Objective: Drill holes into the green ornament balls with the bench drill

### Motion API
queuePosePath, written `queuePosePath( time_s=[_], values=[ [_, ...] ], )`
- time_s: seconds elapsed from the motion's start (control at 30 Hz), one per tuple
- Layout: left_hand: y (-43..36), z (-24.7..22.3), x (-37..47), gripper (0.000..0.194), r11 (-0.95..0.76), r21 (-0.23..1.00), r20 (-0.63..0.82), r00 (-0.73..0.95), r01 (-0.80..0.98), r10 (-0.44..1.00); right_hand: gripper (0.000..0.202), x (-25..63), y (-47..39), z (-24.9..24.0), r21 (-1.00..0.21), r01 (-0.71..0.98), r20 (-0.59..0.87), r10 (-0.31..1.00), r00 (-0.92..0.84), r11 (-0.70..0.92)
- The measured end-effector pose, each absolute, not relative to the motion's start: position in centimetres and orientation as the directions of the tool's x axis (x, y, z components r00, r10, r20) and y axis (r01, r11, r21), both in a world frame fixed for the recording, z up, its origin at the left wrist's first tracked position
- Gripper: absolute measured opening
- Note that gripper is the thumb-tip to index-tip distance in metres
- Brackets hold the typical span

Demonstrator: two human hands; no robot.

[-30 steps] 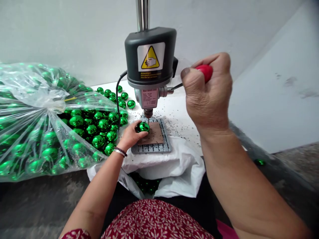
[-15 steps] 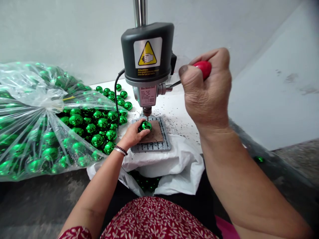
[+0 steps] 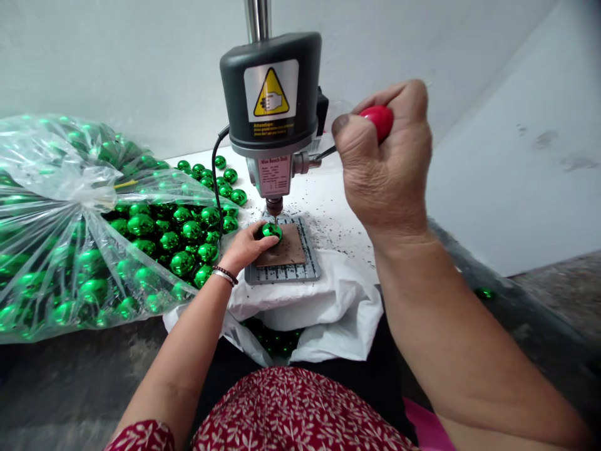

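A small bench drill point(image 3: 271, 94) stands in front of me, black-topped with a yellow warning label. Under its chuck, my left hand point(image 3: 250, 244) grips a shiny green bauble point(image 3: 272, 232) between thumb and fingers. The bauble rests on a brown board point(image 3: 288, 247) over the grey drill base point(image 3: 282, 274). The bit meets or nearly meets the bauble's top; I cannot tell which. My right hand point(image 3: 389, 156) is closed around the red knob point(image 3: 379, 122) of the drill's feed lever, up to the right of the drill head.
A clear plastic bag point(image 3: 84, 219) full of green baubles fills the left side, with loose ones point(image 3: 230, 175) beside it. Dark shavings dot the white table point(image 3: 335, 213). A white sack point(image 3: 338, 300) holding baubles hangs at my lap. The drill's black cord point(image 3: 215, 181) runs down on the left.
The view has shifted slightly, so the drill appears a little higher and further left. Both hands keep their holds on the bauble and the lever knob.
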State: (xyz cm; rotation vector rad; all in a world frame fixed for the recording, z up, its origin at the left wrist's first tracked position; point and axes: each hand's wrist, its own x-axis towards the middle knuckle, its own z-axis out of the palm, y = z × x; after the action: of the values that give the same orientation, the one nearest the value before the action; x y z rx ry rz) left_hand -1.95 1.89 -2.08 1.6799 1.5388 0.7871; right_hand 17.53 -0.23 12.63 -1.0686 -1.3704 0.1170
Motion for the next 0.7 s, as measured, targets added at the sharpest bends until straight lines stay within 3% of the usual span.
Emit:
queuePosePath(
  time_s=[0.2,0.4,0.57,0.7],
  values=[
    [1.5,-0.9,-1.6,0.061,-0.050,0.761,-0.037,0.120,0.646,0.992,0.021,17.5,-0.1,12.6,-0.655,0.493,0.740,0.619,0.263,0.573],
    [1.4,-0.4,-0.7,0.053,-0.238,0.641,0.064,0.257,0.730,0.964,0.022,17.6,-0.2,12.6,-0.658,0.499,0.738,0.617,0.274,0.565],
    [1.5,-1.9,-1.1,0.070,-0.129,0.725,0.001,0.186,0.677,0.982,0.017,17.4,-0.6,12.6,-0.668,0.509,0.723,0.637,0.269,0.543],
    [1.4,-2.4,-1.3,0.070,-0.135,0.746,0.024,0.176,0.652,0.984,0.018,17.4,-0.7,12.4,-0.650,0.516,0.741,0.617,0.266,0.558]
  ],
)
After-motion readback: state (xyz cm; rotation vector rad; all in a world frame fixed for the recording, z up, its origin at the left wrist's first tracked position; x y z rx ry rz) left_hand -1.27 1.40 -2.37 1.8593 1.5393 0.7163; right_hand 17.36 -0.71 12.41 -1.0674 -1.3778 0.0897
